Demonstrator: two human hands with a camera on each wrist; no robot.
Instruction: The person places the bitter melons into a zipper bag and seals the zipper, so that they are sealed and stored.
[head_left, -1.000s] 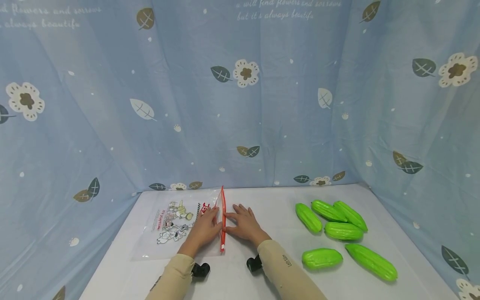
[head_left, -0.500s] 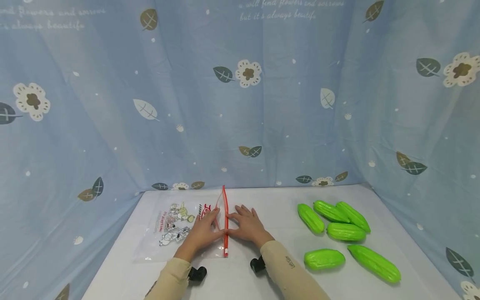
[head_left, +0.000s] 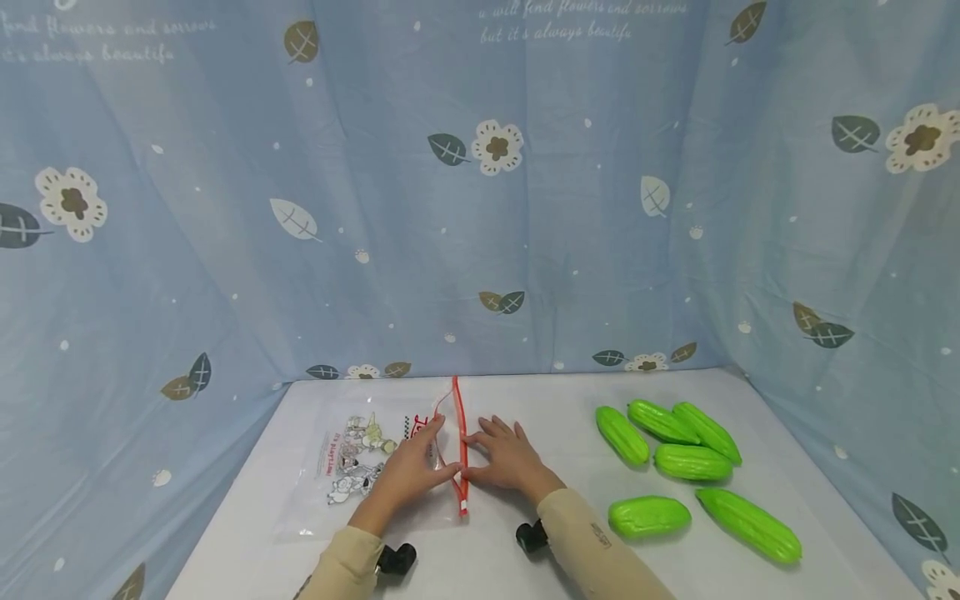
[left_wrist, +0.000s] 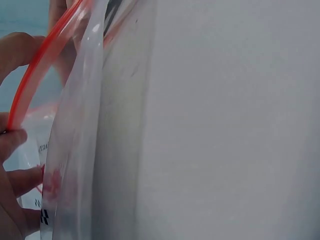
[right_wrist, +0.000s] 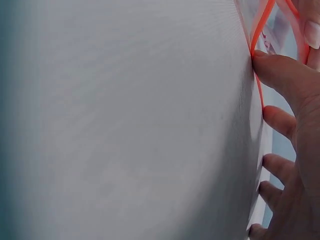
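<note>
A clear zip bag (head_left: pixel 307 500) with a red zip strip (head_left: pixel 463 450) and cartoon print lies left of centre on the table. Its mouth faces right and gapes between two red lips. My left hand (head_left: pixel 408 475) lies over the mouth end, its thumb and index finger gripping the red-edged lip. In the left wrist view, that lip bows up and stands away from the table. My right hand (head_left: pixel 513 458) touches the strip from the right with spread fingers. The right wrist view has its thumb (right_wrist: pixel 280 72) pressing where the red edges part.
To the right lie several green vegetables with lengthwise ridges: a group (head_left: pixel 690 462) at the back, a short one (head_left: pixel 648 517) nearer and a long one (head_left: pixel 750 525) beside it. A blue patterned curtain (head_left: pixel 495 233) surrounds the white table (head_left: pixel 555 400). Black wrist devices (head_left: pixel 397 558) sit under both forearms.
The bag's mouth end has shifted slightly right with both hands. The two red lips stand further apart near the left thumb. The green vegetables keep their places on the table.
</note>
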